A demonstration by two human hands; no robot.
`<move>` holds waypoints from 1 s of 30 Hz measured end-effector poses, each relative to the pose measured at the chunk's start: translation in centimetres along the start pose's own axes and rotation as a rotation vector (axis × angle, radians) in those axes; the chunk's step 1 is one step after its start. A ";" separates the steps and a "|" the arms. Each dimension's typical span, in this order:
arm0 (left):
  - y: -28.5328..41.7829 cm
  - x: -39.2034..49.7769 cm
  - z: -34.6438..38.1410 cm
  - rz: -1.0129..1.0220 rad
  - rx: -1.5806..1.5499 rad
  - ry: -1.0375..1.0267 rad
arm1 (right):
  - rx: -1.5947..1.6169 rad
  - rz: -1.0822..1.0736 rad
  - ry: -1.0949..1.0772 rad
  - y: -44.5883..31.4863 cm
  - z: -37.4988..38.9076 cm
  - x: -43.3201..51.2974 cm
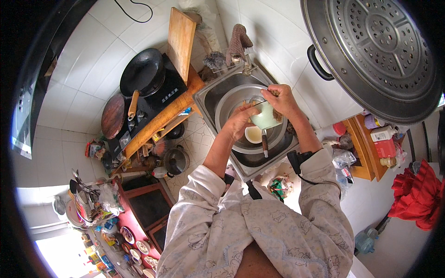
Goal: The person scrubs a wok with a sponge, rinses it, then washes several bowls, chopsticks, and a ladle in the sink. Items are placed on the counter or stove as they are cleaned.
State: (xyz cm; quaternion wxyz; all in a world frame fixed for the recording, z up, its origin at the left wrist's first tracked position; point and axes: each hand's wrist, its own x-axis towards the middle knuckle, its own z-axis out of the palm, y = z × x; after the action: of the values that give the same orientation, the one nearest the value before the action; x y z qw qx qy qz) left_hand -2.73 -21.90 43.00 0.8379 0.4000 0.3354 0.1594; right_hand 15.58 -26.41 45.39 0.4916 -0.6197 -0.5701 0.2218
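Observation:
My left hand (241,120) grips the side of a kitchen cleaver (266,116) above the sink. Its broad blade looks pale green, and its dark wooden handle points towards me. In my right hand (283,99) is a brown fibrous scrubber (277,115), pressed against the blade's right side. Below both hands, a round metal basin (222,114) sits in the stainless steel sink (240,163). A white bowl (253,135) lies in the basin. Further back in it are a clear glass-like vessel (256,99) and some thin sticks, partly hidden by my hands.
Left of the sink, a black wok (143,71) rests on a cooktop (170,92) beside an upright wooden cutting board (181,41). A brown cloth (239,41) covers the tap area. A large perforated steamer pot (375,52) juts in at upper right. Bottles (382,133) stand on the right shelf.

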 end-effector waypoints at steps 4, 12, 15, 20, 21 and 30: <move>-0.2 0.1 -0.5 0.042 -0.003 -0.086 | -0.007 0.016 -0.002 0.0 -0.1 -0.1; -0.7 0.3 -1.5 0.017 0.001 -0.083 | 0.027 0.015 -0.022 -0.5 -0.2 0.1; -0.5 0.1 -1.5 0.034 0.024 -0.130 | 0.008 0.017 -0.036 -0.6 -0.3 0.0; -0.2 -0.7 -1.1 0.030 0.203 -0.184 | 0.000 0.062 -0.102 0.2 -0.5 0.1; -0.2 -0.8 -1.0 0.018 0.265 -0.165 | 0.008 0.074 -0.117 0.4 -0.5 0.2; -3.0 -0.1 0.1 0.144 0.130 0.007 | -0.219 -0.076 0.121 -0.8 3.5 -2.0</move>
State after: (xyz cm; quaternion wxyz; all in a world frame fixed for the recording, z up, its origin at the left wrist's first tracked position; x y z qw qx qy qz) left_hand -2.70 -23.90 40.75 0.7955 0.4759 0.3183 0.1984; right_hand 11.80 -27.12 44.07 0.4623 -0.6600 -0.5833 0.1018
